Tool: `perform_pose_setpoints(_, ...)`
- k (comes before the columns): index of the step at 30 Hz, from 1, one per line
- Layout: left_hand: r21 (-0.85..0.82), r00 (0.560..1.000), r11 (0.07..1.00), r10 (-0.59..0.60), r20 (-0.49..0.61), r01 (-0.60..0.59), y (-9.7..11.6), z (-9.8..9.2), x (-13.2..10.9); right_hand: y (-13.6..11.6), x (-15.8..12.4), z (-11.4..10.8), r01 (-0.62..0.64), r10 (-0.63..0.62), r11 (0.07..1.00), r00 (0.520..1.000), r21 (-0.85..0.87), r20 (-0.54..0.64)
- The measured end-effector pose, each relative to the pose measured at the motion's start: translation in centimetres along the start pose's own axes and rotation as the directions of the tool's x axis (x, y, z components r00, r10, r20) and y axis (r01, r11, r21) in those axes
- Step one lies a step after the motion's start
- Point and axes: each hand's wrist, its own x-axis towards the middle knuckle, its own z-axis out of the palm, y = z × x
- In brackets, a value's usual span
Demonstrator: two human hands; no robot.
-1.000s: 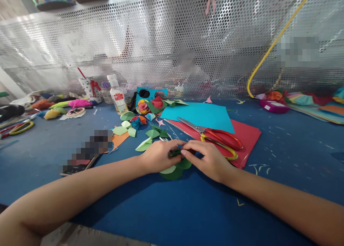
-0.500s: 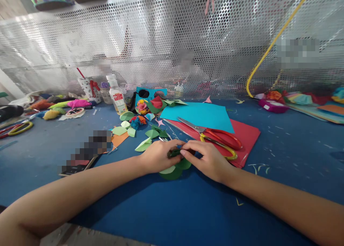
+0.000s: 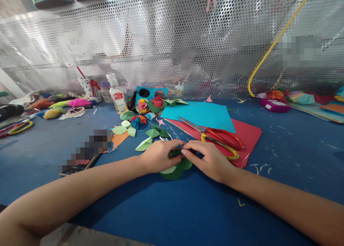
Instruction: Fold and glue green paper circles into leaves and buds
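My left hand (image 3: pixel 158 156) and my right hand (image 3: pixel 208 156) meet at the middle of the table, fingers closed around a small dark green paper piece (image 3: pixel 176 153). My fingers hide most of it. Directly below them lie rounded green paper leaves (image 3: pixel 173 173), light and dark. Beyond my left hand are a pale green folded leaf (image 3: pixel 144 144) and darker green leaves (image 3: pixel 152 133). Large scissors (image 3: pixel 197 126) with one red and one yellow handle rest just past my right hand, on red paper (image 3: pixel 248 136) and cyan paper (image 3: pixel 199 113).
A glue bottle (image 3: pixel 118 99) stands behind crumpled paper flowers (image 3: pixel 138 121). To the left are a blurred-out phone-like object (image 3: pixel 86 151), orange paper (image 3: pixel 119 142) and another pair of scissors (image 3: pixel 20 128). A purple case (image 3: pixel 275 105) sits at right, before a perforated metal panel (image 3: pixel 161 42).
Both hands keep nearly the same pose around the green paper piece. The view has shifted very slightly; nothing on the table has visibly moved.
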Motion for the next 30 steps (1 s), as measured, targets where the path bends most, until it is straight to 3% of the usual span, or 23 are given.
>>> perform_pose_setpoints(30, -0.033, 1.000, 0.999, -0.006, 0.020, 0.007, -0.11, 0.06, 0.11, 0.48, -0.08, 0.19, -0.045, 0.047, 0.999, 0.993, -0.019, 0.107)
